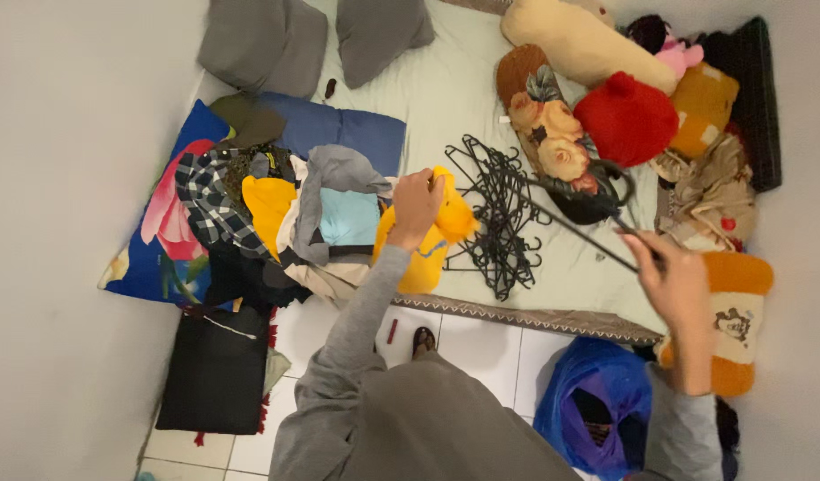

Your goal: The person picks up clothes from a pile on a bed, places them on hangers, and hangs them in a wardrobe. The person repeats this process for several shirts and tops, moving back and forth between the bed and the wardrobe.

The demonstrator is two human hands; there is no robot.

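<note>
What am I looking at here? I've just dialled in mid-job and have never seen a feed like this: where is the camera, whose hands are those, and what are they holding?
There is one picture, taken from a camera worn on a person's head, looking down past grey sleeves at a mattress on a tiled floor. No machine is involved: both hands are the person's own. The left hand grips a yellow garment at the edge of a pile of clothes. The right hand holds a black hanger by one end, its hook pointing toward a tangled heap of black hangers on the sheet. Beyond lie two grey pillows, a floral pillow and stuffed toys. On the floor sit a blue plastic bag and a black bag.
</note>
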